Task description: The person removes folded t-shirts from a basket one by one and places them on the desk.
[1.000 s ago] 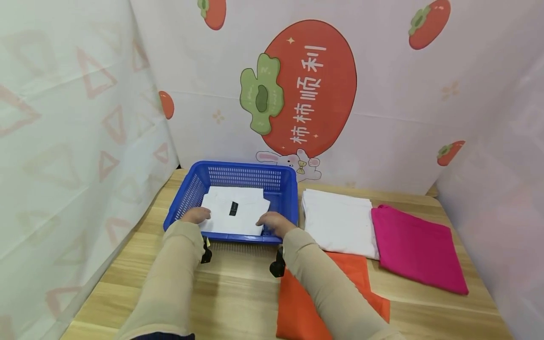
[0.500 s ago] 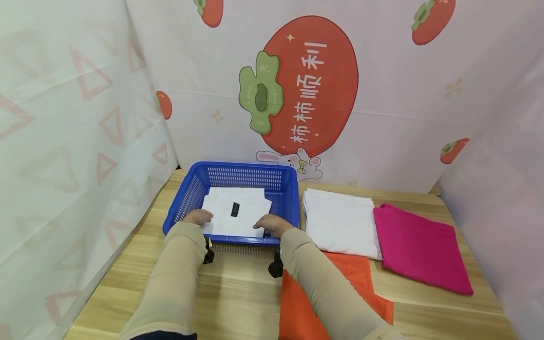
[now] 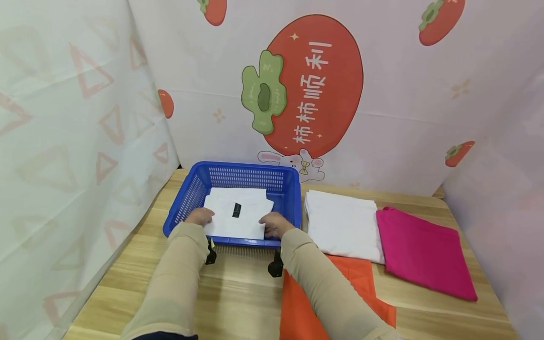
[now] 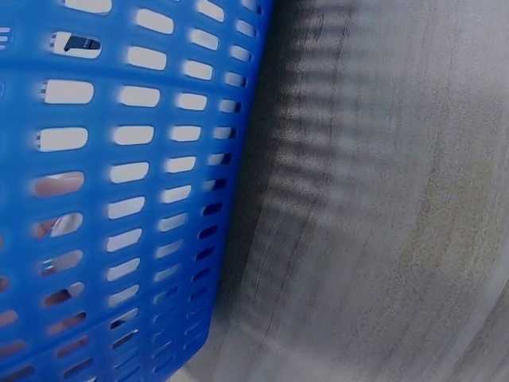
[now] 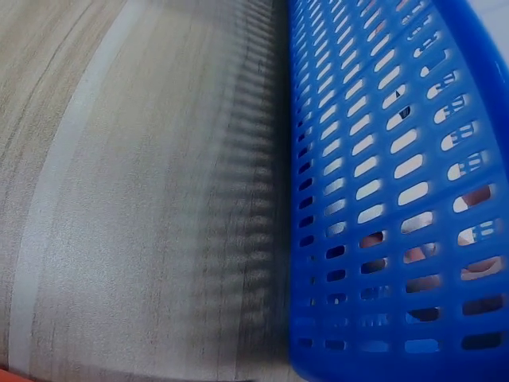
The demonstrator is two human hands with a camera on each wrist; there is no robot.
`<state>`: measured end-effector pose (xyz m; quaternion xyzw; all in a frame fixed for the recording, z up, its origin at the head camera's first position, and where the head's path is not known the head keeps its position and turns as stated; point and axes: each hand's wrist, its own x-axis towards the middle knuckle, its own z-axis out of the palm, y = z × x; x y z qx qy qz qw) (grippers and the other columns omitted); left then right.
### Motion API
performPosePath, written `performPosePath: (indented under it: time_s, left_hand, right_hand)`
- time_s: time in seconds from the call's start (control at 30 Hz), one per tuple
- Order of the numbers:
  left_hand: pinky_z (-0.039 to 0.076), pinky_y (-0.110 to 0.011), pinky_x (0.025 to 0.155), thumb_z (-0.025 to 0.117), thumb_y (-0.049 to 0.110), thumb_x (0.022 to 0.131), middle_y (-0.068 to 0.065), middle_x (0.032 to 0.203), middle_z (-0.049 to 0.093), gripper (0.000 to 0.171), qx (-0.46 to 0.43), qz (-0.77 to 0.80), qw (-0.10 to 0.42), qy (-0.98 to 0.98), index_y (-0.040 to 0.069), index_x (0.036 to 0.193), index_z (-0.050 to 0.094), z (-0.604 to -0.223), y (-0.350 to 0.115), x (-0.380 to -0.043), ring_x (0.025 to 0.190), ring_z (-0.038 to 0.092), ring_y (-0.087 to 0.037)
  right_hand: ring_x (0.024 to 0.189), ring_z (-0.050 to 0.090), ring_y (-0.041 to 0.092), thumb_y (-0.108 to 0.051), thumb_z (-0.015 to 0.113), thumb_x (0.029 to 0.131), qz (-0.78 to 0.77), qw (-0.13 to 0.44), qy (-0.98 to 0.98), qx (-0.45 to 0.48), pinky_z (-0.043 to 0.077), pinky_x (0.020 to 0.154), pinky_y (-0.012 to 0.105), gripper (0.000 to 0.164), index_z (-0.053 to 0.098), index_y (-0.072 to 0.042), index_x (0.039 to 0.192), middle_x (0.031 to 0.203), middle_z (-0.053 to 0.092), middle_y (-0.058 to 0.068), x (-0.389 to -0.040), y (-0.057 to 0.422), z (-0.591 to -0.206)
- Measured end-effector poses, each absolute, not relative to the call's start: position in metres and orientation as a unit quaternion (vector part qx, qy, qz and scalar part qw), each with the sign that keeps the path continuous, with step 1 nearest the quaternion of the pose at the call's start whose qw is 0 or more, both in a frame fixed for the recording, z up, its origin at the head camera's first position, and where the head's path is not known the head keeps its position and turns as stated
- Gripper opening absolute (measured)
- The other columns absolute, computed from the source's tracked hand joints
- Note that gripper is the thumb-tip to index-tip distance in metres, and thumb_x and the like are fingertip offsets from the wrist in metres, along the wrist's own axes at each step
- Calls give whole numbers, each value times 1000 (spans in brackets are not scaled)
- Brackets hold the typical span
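Observation:
In the head view a folded white garment [image 3: 231,226] with a small black patch lies inside the blue plastic basket [image 3: 244,242]. My left hand [image 3: 199,216] holds its left edge, thumb over the top. At the right edge my right hand [image 3: 276,224] pinches the cloth near the front corner, its fingers curled down beside it. Both wrists cross the basket's front rim. Each wrist view faces the slotted basket wall [image 4: 167,76], [image 5: 374,278] from outside; bits of fingers and white cloth show through the slots, and the rest of the hands is hidden.
Right of the basket lies a folded white cloth [image 3: 344,226], with a magenta folded cloth [image 3: 427,255] beyond it. An orange cloth [image 3: 297,309] lies partly under my right forearm on the wooden table [image 3: 238,302]. Printed curtains [image 3: 204,137] enclose the back and sides.
My right thumb has drawn back slightly toward the garment's right edge, and more of the curled fingers shows beside it. The left hand stays nearly in place; the head view has shifted slightly.

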<state>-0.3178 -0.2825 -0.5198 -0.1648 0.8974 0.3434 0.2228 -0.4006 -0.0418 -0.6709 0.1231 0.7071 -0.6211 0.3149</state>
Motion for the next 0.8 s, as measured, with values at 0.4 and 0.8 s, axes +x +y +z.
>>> performPosePath:
  time_s: [0.4, 0.8]
  left_hand:
    - [22, -48, 95, 46, 10, 82, -19, 132, 33, 42, -185, 420, 197, 866, 4, 123, 47, -471, -256, -284, 120, 25, -35]
    - [25, -48, 94, 46, 1, 80, -19, 133, 32, 38, -168, 479, 92, 857, 6, 117, 55, -472, -254, -289, 121, 25, -34]
  right_hand:
    - [88, 52, 28, -9, 61, 77, -630, 295, 715, 75, 47, 65, 39, 50, 47, -13, 124, 105, 51, 15, -373, -39, -622]
    - [61, 48, 19, 10, 49, 76, -654, 243, 711, 86, 47, 64, 41, 38, 51, -1, 112, 71, 47, 10, -296, -35, -481]
